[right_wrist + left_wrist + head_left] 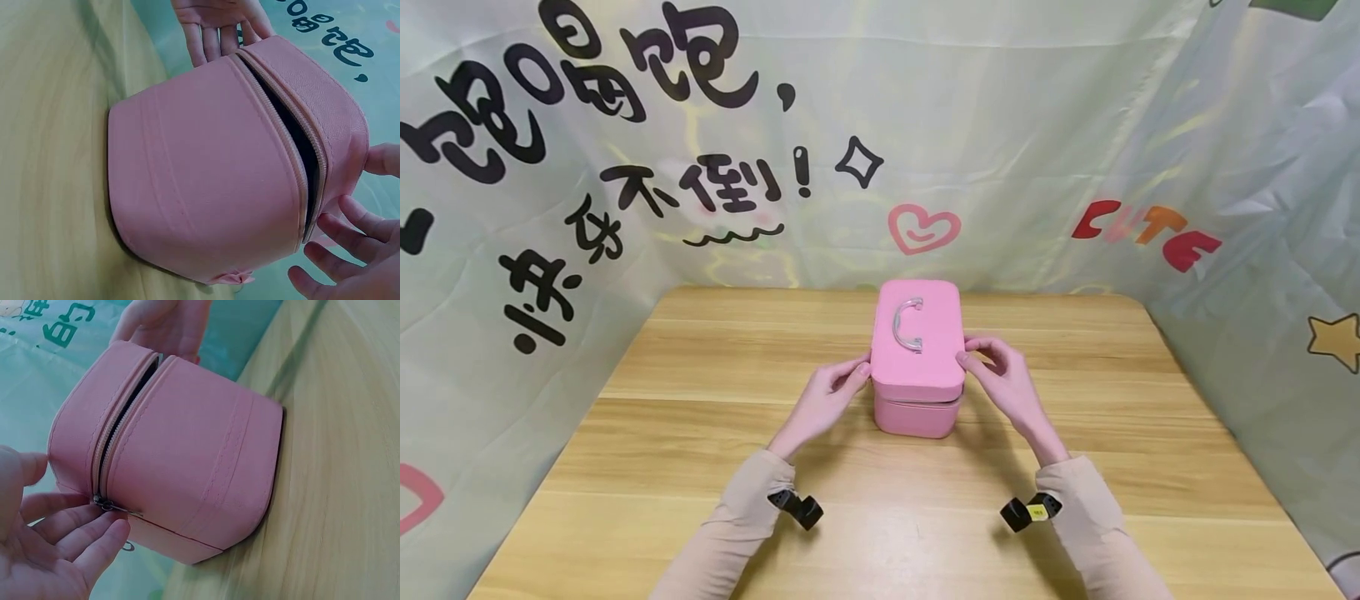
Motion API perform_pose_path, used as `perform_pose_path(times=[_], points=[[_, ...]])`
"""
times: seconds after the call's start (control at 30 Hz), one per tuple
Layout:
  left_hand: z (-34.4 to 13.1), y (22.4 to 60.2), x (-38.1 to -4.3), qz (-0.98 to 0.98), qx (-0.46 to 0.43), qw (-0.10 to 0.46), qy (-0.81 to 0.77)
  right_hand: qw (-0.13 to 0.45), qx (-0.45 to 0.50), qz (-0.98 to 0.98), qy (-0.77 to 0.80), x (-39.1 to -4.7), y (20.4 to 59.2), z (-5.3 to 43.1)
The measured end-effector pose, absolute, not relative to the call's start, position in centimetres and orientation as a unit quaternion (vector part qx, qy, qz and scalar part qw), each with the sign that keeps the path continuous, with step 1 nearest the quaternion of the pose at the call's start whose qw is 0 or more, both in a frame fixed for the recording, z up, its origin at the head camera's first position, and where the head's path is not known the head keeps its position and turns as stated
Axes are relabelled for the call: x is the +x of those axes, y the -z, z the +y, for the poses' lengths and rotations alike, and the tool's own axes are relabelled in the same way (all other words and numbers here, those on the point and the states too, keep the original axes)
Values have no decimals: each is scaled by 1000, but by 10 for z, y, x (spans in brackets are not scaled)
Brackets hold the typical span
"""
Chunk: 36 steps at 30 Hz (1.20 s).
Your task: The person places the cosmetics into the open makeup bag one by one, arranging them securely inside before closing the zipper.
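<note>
A pink cosmetic case (920, 337) stands upright on the wooden table, a silver handle (907, 325) on top of its lid (925, 292). Its zipper (278, 119) is undone along the near side, leaving a dark gap under the lid. At the lid's left edge, my left hand (831, 396) holds it between thumb and fingers, close to the zipper pull (103, 502). My right hand (1006, 379) grips the opposite edge, thumb at the top corner and fingers by the gap. The inside of the case is hidden.
The wooden table (700, 467) reaches back to a printed cloth backdrop (1015, 125) just behind the case. Cloth also hangs along the left and right sides. Each sleeve carries a small black camera, one at the left wrist (797, 507) and one at the right wrist (1028, 511).
</note>
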<state>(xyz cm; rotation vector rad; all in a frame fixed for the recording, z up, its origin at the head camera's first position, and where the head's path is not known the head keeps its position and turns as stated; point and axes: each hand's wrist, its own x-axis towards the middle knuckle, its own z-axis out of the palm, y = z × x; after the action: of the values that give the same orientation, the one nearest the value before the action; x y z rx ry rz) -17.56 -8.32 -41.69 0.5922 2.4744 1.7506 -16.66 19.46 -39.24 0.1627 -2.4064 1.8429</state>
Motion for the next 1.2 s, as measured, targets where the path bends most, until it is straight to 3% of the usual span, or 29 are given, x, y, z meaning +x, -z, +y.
perform_pose_path(times=[0.33, 0.53, 0.8, 1.2], points=[[-83, 418, -176, 794, 194, 34, -575, 24, 44, -770, -636, -164, 400, 195], [-80, 419, -175, 794, 172, 12, -583, 22, 104, -795, -598, -160, 401, 195], [-76, 422, -177, 778, 119, 10, -617, -27, 194, -829, -523, -155, 404, 193], [-75, 428, -181, 794, 123, -15, -595, 8, 173, -838, -517, -157, 404, 196]])
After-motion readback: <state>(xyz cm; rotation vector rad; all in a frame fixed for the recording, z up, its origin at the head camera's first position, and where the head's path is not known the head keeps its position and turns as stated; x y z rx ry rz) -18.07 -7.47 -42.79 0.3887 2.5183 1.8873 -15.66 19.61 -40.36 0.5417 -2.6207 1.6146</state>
